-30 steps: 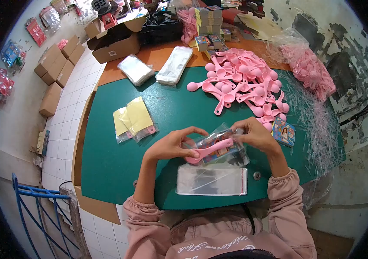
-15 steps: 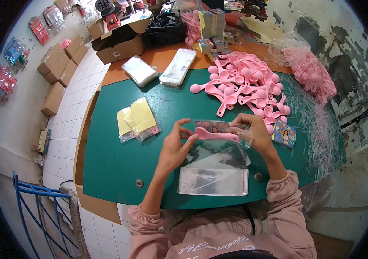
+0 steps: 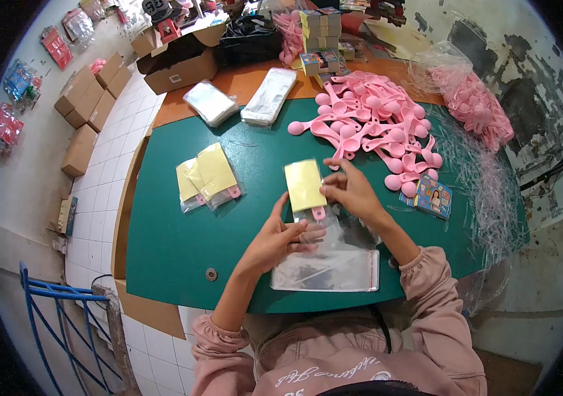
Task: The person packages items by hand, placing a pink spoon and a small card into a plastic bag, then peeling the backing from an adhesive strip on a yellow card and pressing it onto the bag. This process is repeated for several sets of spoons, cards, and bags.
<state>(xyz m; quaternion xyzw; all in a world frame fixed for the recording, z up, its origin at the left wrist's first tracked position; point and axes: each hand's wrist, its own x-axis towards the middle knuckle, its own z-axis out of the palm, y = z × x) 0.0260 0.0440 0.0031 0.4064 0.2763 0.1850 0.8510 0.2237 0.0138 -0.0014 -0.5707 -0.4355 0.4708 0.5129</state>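
Observation:
A clear bag with a yellow card (image 3: pixel 305 185) and a pink spoon inside stands between my hands, the spoon's handle end showing below the card. My right hand (image 3: pixel 354 191) pinches the bag at its right edge. My left hand (image 3: pixel 283 239) is at the bag's lower left, fingers apart and slightly blurred. Just below lie flat empty clear bags (image 3: pixel 324 270). To the left rest filled bags with yellow cards (image 3: pixel 217 173). Beyond my right hand is a heap of pink spoons (image 3: pixel 374 119), with small printed cards (image 3: pixel 433 198) at its near edge.
Two stacks of clear bags (image 3: pixel 269 96) lie at the back of the green table (image 3: pixel 169 264). Behind them stand an open cardboard box (image 3: pixel 179 69) and bundled card stacks (image 3: pixel 321 39). Plastic strips (image 3: pixel 486 198) and a bag of pink spoons (image 3: pixel 476 109) line the right side.
The bag between my hands has turned from sideways, spoon facing up, to upright with its yellow card showing. My right hand has moved up and left; my left hand is lower.

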